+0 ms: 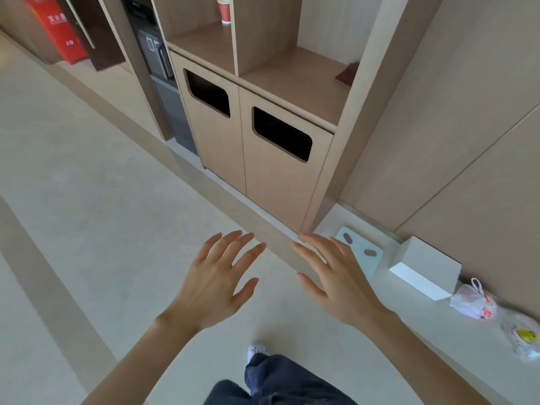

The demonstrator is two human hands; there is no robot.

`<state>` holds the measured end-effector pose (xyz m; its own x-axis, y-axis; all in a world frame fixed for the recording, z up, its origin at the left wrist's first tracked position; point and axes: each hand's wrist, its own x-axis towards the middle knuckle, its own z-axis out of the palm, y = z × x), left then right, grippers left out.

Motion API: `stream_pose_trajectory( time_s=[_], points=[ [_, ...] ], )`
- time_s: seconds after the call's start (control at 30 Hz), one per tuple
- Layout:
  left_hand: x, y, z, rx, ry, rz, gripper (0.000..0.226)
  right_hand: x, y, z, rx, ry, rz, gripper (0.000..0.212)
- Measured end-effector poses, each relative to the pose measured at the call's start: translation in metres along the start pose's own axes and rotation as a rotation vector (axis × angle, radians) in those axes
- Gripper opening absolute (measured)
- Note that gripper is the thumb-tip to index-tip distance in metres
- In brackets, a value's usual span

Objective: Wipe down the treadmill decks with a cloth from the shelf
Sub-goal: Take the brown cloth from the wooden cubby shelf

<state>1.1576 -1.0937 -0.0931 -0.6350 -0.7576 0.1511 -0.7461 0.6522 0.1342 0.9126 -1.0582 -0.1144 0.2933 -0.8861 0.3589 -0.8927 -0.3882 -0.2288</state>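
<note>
My left hand [217, 277] and my right hand [340, 280] are stretched out in front of me above the pale floor, palms down, fingers spread, holding nothing. Ahead stands a wooden shelf unit [295, 80] with open compartments. A dark brown folded cloth [347, 73] lies at the right end of the lower shelf, partly hidden behind the upright panel. It is well beyond both hands. No treadmill is in view.
Below the shelf, a cabinet [263, 159] has two dark slots. A red paper cup [224, 10] stands on the upper shelf. A water dispenser [157, 62] and a red extinguisher box [58, 33] are to the left. A pale scale [362, 252], a white box [423, 273] and plastic bags [474, 302] lie along the right wall.
</note>
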Motion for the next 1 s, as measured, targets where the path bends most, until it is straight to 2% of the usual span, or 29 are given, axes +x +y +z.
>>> stream_pose_trajectory(
  time_s=[0.4,0.63,0.8,1.0],
  points=[
    [0.089,-0.08,0.025,-0.092,-0.037,0.116,0.049,0.079,0.017,0.04,-0.034,-0.022,0.178,0.048],
    [0.161,-0.169,0.02,-0.083,-0.021,0.242,0.049,0.163,0.025,0.062,-0.098,-0.038,0.26,0.046],
    [0.229,-0.239,0.004,-0.054,-0.007,0.349,0.049,0.239,0.036,0.068,-0.117,0.021,0.354,0.046],
    [0.294,-0.29,0.002,-0.032,0.002,0.492,0.05,0.298,0.039,0.09,-0.138,0.045,0.484,0.048]
  ],
)
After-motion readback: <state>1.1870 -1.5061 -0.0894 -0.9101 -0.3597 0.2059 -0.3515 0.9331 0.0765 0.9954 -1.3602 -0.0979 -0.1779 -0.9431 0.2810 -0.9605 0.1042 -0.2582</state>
